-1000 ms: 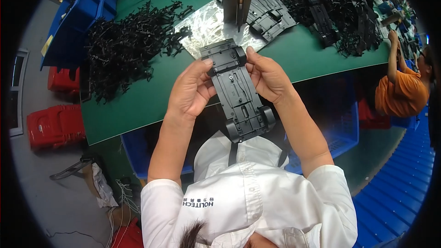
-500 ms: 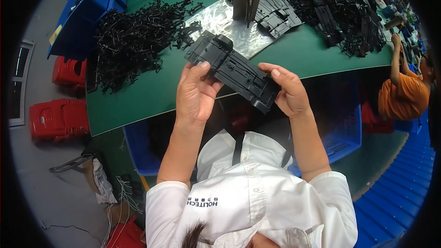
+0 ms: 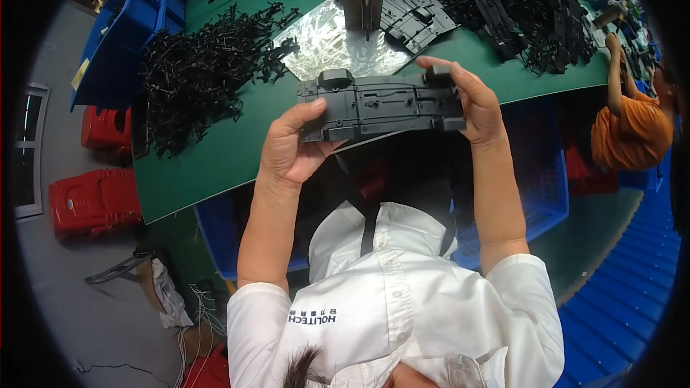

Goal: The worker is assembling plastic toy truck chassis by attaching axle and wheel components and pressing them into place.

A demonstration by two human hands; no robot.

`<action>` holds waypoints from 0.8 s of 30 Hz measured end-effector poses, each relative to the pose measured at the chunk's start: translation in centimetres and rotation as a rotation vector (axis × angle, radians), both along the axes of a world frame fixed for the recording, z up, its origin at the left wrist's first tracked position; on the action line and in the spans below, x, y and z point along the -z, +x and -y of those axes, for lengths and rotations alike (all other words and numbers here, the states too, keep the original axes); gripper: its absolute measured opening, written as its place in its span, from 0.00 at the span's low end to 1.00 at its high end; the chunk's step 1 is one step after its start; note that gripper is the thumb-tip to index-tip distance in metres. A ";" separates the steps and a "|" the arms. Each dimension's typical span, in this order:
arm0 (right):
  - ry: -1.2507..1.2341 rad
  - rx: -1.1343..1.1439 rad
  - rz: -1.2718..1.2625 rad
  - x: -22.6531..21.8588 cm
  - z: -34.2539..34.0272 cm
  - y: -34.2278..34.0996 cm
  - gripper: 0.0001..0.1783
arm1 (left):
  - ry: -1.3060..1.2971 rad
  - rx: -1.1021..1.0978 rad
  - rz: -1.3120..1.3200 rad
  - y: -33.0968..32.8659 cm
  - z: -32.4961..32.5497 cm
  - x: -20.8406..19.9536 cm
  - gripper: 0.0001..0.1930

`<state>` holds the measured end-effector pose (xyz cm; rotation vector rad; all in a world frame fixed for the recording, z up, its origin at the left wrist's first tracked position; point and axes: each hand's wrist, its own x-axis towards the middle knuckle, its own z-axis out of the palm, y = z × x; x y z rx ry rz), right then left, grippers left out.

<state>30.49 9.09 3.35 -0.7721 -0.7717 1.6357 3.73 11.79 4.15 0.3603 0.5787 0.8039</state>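
Inspection step: left hand [image 3: 291,152] and right hand [image 3: 471,104] gripped opposite ends of a flat dark-grey plastic chassis [image 3: 381,104], which likely needed turning next.

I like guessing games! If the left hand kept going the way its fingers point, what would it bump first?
Probably the shiny clear sheet on the green table; the left hand already grips the dark plastic chassis. Depth is unclear.

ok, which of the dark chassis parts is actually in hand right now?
The chassis held level above the table edge, left hand on one end, right hand on the other. The other chassis parts lie flat on the green table.
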 end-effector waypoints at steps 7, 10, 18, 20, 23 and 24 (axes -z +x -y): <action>-0.067 0.229 -0.352 1.7 2.9 -3.5 0.18 | -0.018 -0.130 0.011 1.6 0.4 1.0 0.14; -0.106 0.192 -0.385 2.0 2.8 -4.5 0.17 | -0.042 -0.090 0.066 2.2 0.1 1.5 0.13; -0.117 0.192 -0.246 1.5 1.4 -5.3 0.17 | -0.013 -0.050 -0.020 3.8 -0.8 -0.6 0.15; -0.126 0.187 -0.240 1.3 1.2 -5.4 0.17 | 0.015 -0.047 -0.053 3.7 -1.1 -0.1 0.15; -0.144 0.161 -0.178 1.1 1.0 -5.2 0.18 | 0.045 -0.023 -0.088 3.6 -1.5 0.5 0.16; -0.158 0.156 -0.186 1.0 0.9 -5.1 0.17 | 0.049 -0.006 -0.091 3.6 -1.6 0.6 0.17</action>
